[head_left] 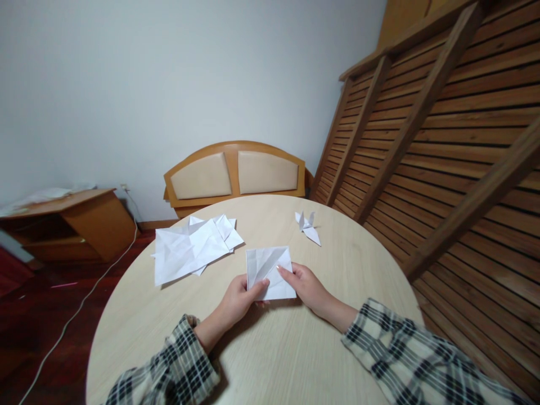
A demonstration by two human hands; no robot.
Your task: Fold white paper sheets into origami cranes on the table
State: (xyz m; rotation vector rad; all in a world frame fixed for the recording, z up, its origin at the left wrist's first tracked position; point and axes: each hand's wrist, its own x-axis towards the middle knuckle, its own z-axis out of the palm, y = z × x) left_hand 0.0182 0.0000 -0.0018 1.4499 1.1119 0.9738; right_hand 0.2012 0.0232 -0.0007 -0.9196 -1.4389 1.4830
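Observation:
A folded square of white paper [270,260] with crease lines is held between my two hands, a little above the table. My left hand [239,299] grips its lower left side, thumb on top and fingers underneath. On the right edge, my right hand [310,287] pinches the paper, its thumb lying across the face; the fingers beneath are hidden. Beyond the right hand stands a folded white paper crane [309,226]. To the left of the paper lies a loose pile of creased white sheets [185,253].
The round light-wood table [329,349] fills the foreground. Behind it is a padded headboard [270,171] against the wall. Slatted wooden panels [447,140] lean along the right. At the left are a low wooden cabinet [90,225] and a white cable [90,293] on the floor.

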